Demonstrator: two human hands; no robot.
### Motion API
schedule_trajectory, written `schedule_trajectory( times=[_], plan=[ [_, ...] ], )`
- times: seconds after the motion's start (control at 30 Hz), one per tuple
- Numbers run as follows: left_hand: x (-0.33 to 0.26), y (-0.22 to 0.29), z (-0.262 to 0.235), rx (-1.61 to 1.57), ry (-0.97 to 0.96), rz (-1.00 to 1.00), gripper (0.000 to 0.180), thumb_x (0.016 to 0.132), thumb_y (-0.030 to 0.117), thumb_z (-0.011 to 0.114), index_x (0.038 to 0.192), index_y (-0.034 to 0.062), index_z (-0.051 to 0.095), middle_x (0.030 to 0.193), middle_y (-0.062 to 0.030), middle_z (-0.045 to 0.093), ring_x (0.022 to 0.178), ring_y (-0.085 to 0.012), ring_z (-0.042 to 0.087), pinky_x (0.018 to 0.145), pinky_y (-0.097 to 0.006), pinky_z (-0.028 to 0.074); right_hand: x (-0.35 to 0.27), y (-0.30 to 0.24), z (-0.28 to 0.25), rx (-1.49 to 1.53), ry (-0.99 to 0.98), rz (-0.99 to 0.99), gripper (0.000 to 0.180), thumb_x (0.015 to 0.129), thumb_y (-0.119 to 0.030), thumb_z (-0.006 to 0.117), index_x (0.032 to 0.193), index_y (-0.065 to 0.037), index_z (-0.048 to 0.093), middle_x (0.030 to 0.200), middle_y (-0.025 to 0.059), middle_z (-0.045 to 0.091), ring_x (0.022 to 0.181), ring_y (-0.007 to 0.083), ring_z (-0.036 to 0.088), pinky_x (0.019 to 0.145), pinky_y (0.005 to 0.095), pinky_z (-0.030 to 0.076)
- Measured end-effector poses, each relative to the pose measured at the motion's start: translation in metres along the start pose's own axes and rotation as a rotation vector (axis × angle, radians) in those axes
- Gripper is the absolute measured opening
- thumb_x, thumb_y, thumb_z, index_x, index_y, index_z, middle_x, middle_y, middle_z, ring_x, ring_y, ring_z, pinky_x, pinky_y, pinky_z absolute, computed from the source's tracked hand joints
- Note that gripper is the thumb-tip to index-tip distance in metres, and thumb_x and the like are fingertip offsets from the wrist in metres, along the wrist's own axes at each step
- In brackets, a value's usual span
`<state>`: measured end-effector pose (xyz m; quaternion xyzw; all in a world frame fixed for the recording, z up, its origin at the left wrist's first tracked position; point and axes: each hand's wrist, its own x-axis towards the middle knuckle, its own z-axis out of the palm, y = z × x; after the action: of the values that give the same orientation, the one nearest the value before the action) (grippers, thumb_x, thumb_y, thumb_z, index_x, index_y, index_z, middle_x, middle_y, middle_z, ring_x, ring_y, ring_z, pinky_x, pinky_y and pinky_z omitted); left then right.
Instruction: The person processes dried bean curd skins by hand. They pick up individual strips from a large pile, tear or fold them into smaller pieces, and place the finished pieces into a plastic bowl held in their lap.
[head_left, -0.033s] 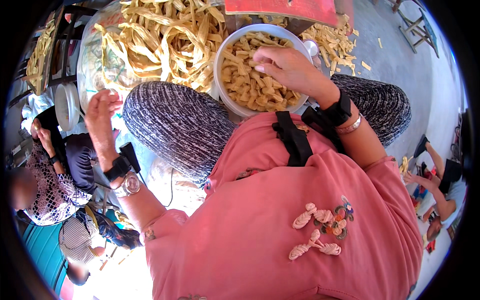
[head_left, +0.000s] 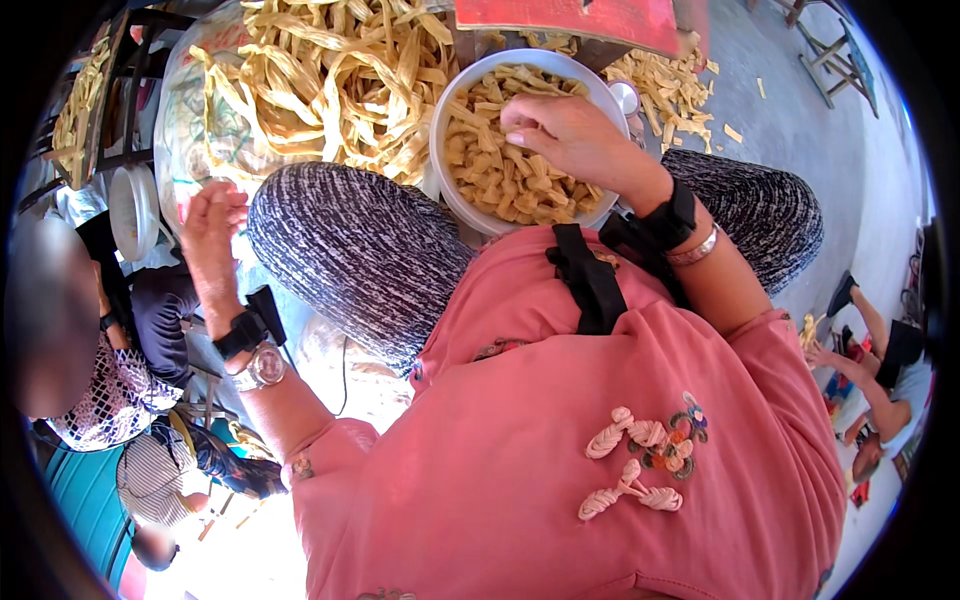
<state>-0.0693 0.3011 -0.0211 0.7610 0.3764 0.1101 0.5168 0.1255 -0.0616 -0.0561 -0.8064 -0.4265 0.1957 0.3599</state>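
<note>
My right hand (head_left: pixel 570 138) is over a round white basin (head_left: pixel 437 160), its fingers curled down and the thumb drawn in against them. Whatever they may hold is hidden. Short, knotted tan pieces (head_left: pixel 510 190), which look like bean curd skin, nearly fill the basin between my knees. My left hand (head_left: pixel 212 225) is raised beside my left knee, loosely bent with its fingers apart and nothing visible in it. Nearest to it lies a pale plastic sack (head_left: pixel 185 120), bearing a heap of long, tan bean curd strips (head_left: pixel 340 85).
A red board (head_left: pixel 570 22) stands just beyond the basin. Short cut strips (head_left: pixel 660 90) lie on the floor at the far right, near a small metal cup (head_left: pixel 624 97). Co-workers sit at left, one in a patterned top (head_left: pixel 110 395). A wooden stool (head_left: pixel 840 60) stands far right.
My left hand has shifted slightly to the right, and my right hand slightly to the left. The co-worker's head at the left has come closer to the camera.
</note>
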Motion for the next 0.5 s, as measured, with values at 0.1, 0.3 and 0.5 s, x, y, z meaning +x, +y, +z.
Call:
schedule_trajectory(
  times=[0.1,0.3,0.5],
  plan=[
    [0.01,-0.07,-0.001,-0.042,-0.079,0.04,0.018,0.09,0.012,0.055,0.099,-0.0025,0.06,0.088,-0.0023,0.063,0.074,-0.0065,0.054,0.067,-0.021,0.043,0.019,0.004,0.021,-0.052,-0.03,0.087,0.02,0.086,-0.024,0.057,0.091,-0.004,0.059,0.08,0.013,0.062,0.08,0.0297,0.06,0.069,0.0382,0.045],
    [-0.012,-0.045,0.022,-0.024,0.043,0.11,0.016,0.091,0.008,0.053,0.101,-0.0039,0.059,0.089,-0.005,0.063,0.078,-0.0086,0.055,0.07,-0.021,0.044,0.052,0.018,0.059,-0.23,-0.024,0.25,0.029,0.08,-0.033,0.063,0.089,-0.006,0.06,0.079,0.0145,0.062,0.074,0.0318,0.06,0.065,0.0403,0.046],
    [-0.024,0.026,0.027,0.009,0.153,0.339,0.019,0.095,0.012,0.048,0.102,-0.0028,0.059,0.085,-0.0089,0.065,0.077,-0.0148,0.063,0.073,-0.027,0.051,0.047,0.037,0.073,-0.173,-0.025,0.244,0.034,0.078,-0.032,0.067,0.073,-0.001,0.053,0.064,0.0127,0.053,0.06,0.0277,0.052,0.055,0.0388,0.039]
  ],
)
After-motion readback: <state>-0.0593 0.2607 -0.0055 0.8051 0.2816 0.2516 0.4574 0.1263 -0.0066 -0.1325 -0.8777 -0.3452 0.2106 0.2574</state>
